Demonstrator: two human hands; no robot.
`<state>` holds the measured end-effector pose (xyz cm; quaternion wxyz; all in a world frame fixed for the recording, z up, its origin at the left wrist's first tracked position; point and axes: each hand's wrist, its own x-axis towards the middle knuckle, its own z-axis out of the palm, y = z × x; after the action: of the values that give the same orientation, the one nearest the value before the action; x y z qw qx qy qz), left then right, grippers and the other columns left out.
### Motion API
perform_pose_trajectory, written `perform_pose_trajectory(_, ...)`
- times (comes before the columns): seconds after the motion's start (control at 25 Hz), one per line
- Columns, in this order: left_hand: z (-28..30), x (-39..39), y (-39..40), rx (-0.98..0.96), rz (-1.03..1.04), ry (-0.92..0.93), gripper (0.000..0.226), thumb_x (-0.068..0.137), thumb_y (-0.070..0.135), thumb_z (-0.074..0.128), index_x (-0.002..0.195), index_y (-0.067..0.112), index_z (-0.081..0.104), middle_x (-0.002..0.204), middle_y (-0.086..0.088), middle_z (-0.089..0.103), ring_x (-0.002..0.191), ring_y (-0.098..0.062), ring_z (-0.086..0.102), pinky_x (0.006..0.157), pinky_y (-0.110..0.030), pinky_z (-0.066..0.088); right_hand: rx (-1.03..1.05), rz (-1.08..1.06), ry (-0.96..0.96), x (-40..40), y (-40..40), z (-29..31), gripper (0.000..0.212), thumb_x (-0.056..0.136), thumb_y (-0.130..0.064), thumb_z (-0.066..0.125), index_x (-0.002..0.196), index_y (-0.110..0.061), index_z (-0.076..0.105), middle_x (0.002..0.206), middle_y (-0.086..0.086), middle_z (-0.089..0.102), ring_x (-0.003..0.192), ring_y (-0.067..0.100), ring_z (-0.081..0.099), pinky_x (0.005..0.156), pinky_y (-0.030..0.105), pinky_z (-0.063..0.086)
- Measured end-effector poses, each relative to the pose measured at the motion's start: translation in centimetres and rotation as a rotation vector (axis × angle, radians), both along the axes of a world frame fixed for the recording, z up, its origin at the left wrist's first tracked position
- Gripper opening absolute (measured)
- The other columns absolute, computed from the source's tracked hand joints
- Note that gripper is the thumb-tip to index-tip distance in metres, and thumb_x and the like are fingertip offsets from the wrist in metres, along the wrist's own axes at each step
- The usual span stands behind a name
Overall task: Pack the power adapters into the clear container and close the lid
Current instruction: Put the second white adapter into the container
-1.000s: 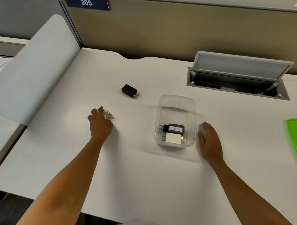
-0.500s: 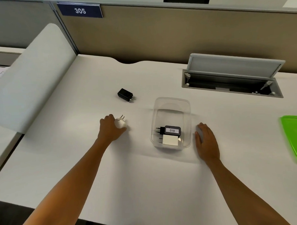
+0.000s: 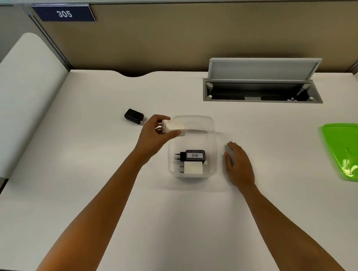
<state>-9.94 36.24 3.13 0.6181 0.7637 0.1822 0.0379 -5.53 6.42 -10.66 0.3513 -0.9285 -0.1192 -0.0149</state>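
Note:
The clear container stands open in the middle of the white desk. Inside it lie a black adapter labelled 018 and a white adapter in front of it. My left hand grips a white power adapter and holds it above the container's far left rim. My right hand rests flat on the desk just right of the container, fingers apart. Another black adapter lies on the desk to the left of the container. The green lid lies at the right edge.
An open grey cable hatch is sunk into the desk behind the container. A beige partition runs along the back. A white curved side panel borders the desk on the left.
My left hand closed on the white adapter on the desk, lifted it and carried it right to the container's rim. My right hand stayed beside the container.

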Motion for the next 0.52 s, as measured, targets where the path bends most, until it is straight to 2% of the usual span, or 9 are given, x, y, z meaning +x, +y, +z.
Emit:
perform_pose_trajectory(0.08,0.2,1.4,-1.9,0.192,-0.109,0.029,0.062,0.062,0.037,0.090,0.116,0.027,0.060,0.111,0.011,0.064,0.095,-0.006,0.068,0.075,-0.021,0.060,0.011,-0.015,-0.004,0.2,0.0,0.1,0.045,0.101,-0.028,0.049,0.143,-0.011,0.050,0.147,0.004,0.052,0.137,0.022,0.047,0.116,0.035,0.037)
perform_pose_trajectory(0.28,-2.4,4.9,-6.1,0.456,-0.390,0.143,0.070,0.070,0.027,0.089,0.130,0.013,0.056,0.121,-0.006,0.061,0.114,-0.021,0.059,0.088,-0.024,0.047,0.017,-0.022,0.019,0.2,-0.1,0.0,0.046,0.101,-0.031,0.048,0.144,-0.013,0.049,0.149,0.004,0.050,0.139,0.021,0.046,0.117,0.035,0.036)
perform_pose_trajectory(0.4,-4.2,5.9,-6.6,0.463,-0.433,0.249,0.069,0.074,0.021,0.086,0.133,0.011,0.051,0.129,-0.010,0.057,0.122,-0.024,0.053,0.096,-0.028,0.044,0.018,-0.036,0.024,0.3,0.0,-0.1,0.046,0.101,-0.032,0.048,0.144,-0.014,0.049,0.149,0.003,0.050,0.139,0.020,0.046,0.117,0.034,0.037)
perform_pose_trajectory(0.52,-5.4,5.8,-6.0,0.418,-0.455,0.289,0.067,0.076,0.013,0.083,0.134,0.012,0.050,0.132,-0.009,0.052,0.124,-0.022,0.050,0.090,-0.023,0.038,0.025,-0.037,0.017,0.3,0.0,-0.1,0.047,0.101,-0.032,0.049,0.144,-0.014,0.049,0.148,0.002,0.051,0.138,0.020,0.047,0.116,0.034,0.038)
